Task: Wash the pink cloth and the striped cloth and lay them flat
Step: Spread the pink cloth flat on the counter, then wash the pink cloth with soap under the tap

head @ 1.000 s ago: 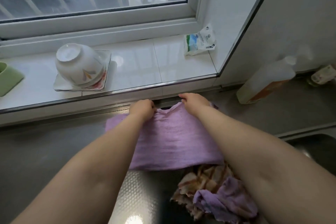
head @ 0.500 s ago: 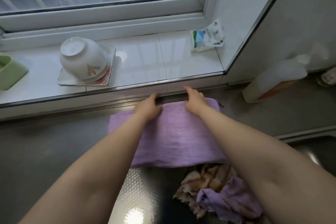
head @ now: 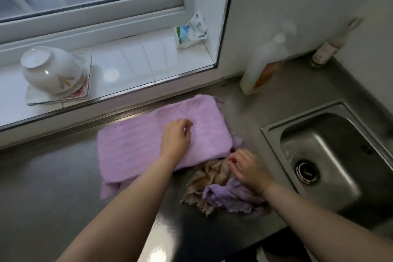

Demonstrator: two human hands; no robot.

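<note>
1. Fingers of my left hand (head: 175, 138) lie loosely bent on top of the pink cloth (head: 161, 138), gripping nothing; it reads as pressing or smoothing. Fingers of my right hand (head: 247, 168) curl down onto the striped cloth (head: 209, 174) at centre frame, but I cannot tell whether they have pinched it yet.
2. I see the pink cloth spread nearly flat on the steel counter (head: 42, 187), mid-frame, just below the window sill (head: 127, 66). Its lower left corner is folded under and ragged.
3. I see the striped cloth bunched in a heap just right of and below the pink one, touching its lower edge, with a crumpled purple rag (head: 227, 195) lying over it.
4. My judgement: the pink cloth's laying-out is about done, and the striped cloth is the step in hand.
5. Next move, as I judge it: free the striped cloth from the purple rag, find 2 corners, and open it on bare counter beside the pink cloth, not over it.
6. Containers: the sink (head: 331, 155) at right holds no cloth, only its drain (head: 307, 171). 1 white bowl (head: 51, 70) sits upside down on a plate (head: 61, 95) at left on the sill. A bottle (head: 263, 66) stands upright at the wall, contents unclear; a plastic pouch (head: 190, 31) leans in the sill's corner.
</note>
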